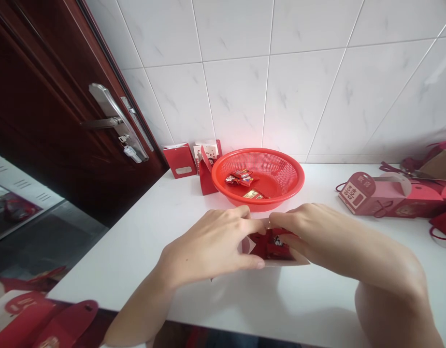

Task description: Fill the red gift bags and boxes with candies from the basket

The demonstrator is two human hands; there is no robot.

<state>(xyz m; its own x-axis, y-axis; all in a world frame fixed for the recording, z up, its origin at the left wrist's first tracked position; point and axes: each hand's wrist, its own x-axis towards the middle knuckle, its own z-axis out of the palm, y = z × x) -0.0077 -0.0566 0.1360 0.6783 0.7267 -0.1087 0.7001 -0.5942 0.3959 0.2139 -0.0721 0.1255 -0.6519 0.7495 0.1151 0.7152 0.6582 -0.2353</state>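
A small open paper gift box (pixel 285 263) stands on the white table between my hands, just in front of a red plastic basket. Red wrapped sweets (pixel 277 241) show inside it. Wrapped round the left side of the box, my left hand (pixel 211 244) has its thumb on the near rim and its fingers at the far rim. My right hand (pixel 315 232) closes on the far right rim, its index finger near the left fingertips and its thumb over the opening. The hands partly hide the box.
The red basket (pixel 259 205) holds a few wrapped sweets (pixel 240 178). Red cartons (pixel 181 162) stand by the wall at left; pink and red gift boxes (pixel 385 193) line the right. More red boxes (pixel 66 324) are at lower left, near a dark door (pixel 49 72).
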